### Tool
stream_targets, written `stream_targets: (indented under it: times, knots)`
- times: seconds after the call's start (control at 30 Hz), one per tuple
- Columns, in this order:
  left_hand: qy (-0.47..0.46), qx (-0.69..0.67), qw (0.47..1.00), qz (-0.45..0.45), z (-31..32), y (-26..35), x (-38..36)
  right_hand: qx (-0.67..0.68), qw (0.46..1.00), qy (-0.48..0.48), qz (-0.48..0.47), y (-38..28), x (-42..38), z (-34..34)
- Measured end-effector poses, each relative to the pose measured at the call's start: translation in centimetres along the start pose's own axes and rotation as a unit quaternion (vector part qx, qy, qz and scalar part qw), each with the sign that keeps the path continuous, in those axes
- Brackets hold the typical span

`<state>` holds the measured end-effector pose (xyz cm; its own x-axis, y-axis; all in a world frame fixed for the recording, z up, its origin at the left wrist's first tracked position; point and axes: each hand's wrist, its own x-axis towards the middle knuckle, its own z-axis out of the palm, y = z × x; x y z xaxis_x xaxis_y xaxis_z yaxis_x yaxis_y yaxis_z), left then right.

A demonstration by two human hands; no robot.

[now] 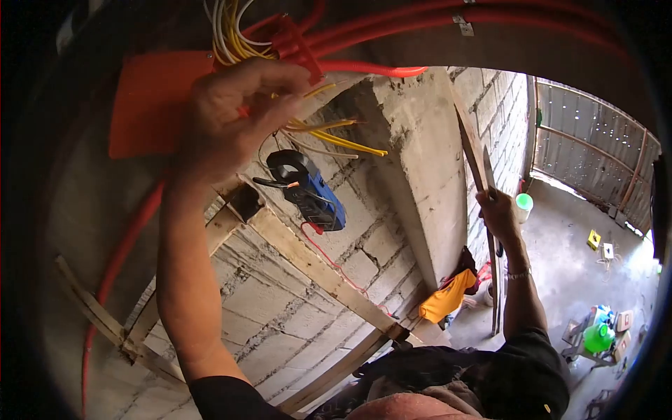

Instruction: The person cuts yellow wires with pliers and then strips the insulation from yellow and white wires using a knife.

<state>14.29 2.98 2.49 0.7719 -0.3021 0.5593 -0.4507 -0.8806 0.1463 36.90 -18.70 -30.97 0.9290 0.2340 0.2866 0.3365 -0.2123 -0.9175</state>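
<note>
My left hand (241, 115) is raised in front of an orange electrical box (297, 52), thumb and fingers curved and apart, slightly blurred. Nothing held shows between them. Yellow wires (350, 140) with bare ends stick out beside the fingertips, and more yellow and white wires (234, 31) bunch above the hand. Below it, a blue and black clamp meter (311, 192) hangs against the block wall, with a thin red lead (329, 255) trailing down. My right hand (498, 213) is closed around a long, narrow wooden bar (472, 147) on the right.
Red conduits (420, 21) run along the ceiling, and another red conduit (126, 245) descends at left. A wooden frame (315, 262) crosses below the meter. Beside it stands a concrete column (420, 154). On the floor far below are a white bucket (523, 203) and a green container (598, 337).
</note>
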Motion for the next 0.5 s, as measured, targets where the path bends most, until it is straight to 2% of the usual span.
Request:
stream_targets:
  times: [0.07,0.13,0.2,0.23,0.33,0.37,0.43,0.47,0.5]
  knots:
    - [0.018,-0.009,0.999,-0.029,-0.8,0.2,-0.1,-0.01,1.0,0.0,-0.002,1.7,-0.8,0.1]
    - [0.005,0.039,0.998,-0.046,-1.5,0.9,0.0,0.003,1.0,-0.001,-0.01,3.2,-1.3,0.6]
    - [-0.084,0.177,0.98,-0.028,-1.7,1.7,0.1,-0.015,0.999,-0.037,0.035,4.0,-1.7,0.9]
    - [-0.085,0.179,0.98,-0.03,-1.4,1.8,0.1,-0.023,0.999,-0.035,0.0,4.6,-1.9,1.2]
    - [-0.13,0.181,0.975,-0.015,-0.1,2.0,0.4,-0.01,0.998,-0.059,0.008,2.9,-2.9,1.8]
    - [-0.144,0.169,0.974,-0.034,0.1,1.9,0.4,-0.003,0.998,-0.049,-0.026,3.4,-2.8,2.5]
    - [-0.169,0.146,0.97,-0.093,0.3,2.8,0.7,-0.013,0.998,-0.055,-0.035,3.7,-3.0,2.7]
    - [-0.168,0.151,0.97,-0.09,0.7,2.6,0.7,-0.026,0.997,-0.062,-0.041,3.3,-3.1,2.6]
    - [-0.121,0.162,0.978,-0.05,1.2,1.8,0.5,-0.035,0.997,-0.066,-0.034,3.0,-3.2,2.6]
